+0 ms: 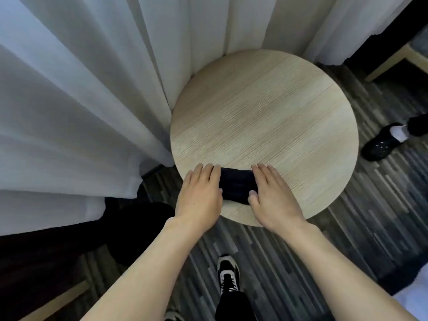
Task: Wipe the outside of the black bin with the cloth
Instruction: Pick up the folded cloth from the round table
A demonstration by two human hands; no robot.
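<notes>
Fingers of both hands: extended, held together, flat on dark folded cloth at round wooden table edge. Step: cloth preparation. Next: lift cloth; bin not in view.

The round bench is pale beige wood with fine, straight grain lines running across it. On its near edge lies a cloth, very dark navy, almost black, with faint ribbing. The curtain is plain white, shaded grey-blue in its folds. The floor is patterned in narrow streaks of dark grey, light grey and black. The near shoe is black and white with black laces. A second shoe is black with small pale dots, above it a white sock.
</notes>
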